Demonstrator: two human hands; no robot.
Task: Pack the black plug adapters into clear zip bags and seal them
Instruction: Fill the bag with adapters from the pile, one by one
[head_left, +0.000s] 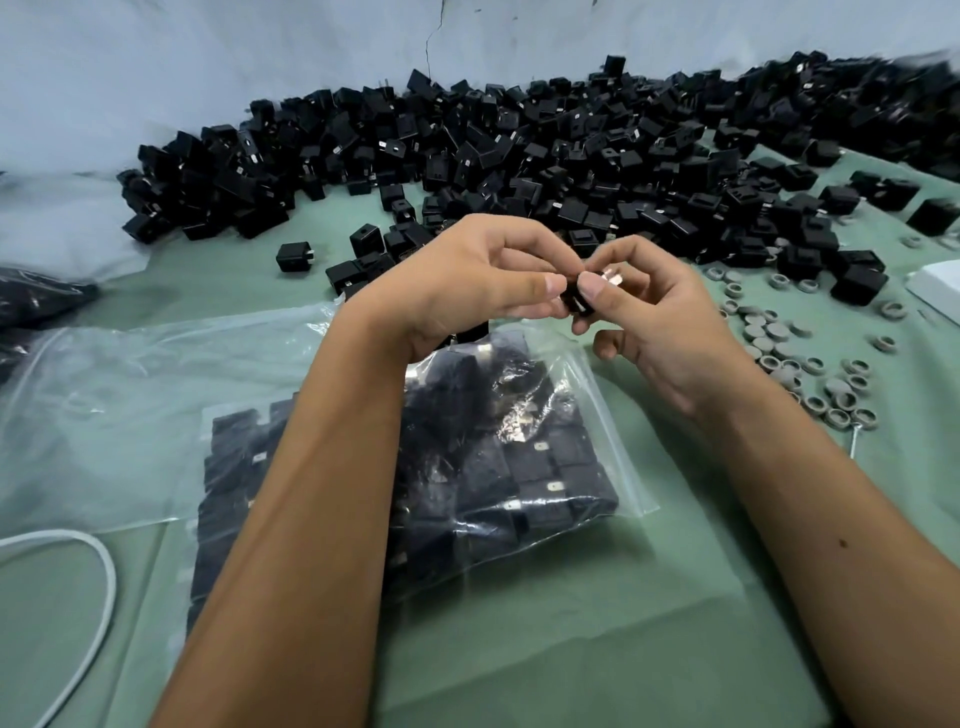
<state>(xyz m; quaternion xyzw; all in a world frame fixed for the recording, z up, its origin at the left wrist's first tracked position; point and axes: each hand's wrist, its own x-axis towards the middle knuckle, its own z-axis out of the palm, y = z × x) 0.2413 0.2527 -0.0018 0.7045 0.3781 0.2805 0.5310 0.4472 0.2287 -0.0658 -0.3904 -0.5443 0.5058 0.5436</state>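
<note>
A green table mat is spread under everything. Along its far edge, against a pale wall, a long heap of black plastic plug adapters is piled from left to right. In the near middle, a clear zip bag filled with adapters is laid flat. Above the bag's far end, a single black adapter is held between the left hand and the right hand. To the right, small grey round caps are scattered. At the left, empty clear plastic bags are spread, with a white cable looped in front of them.
</note>
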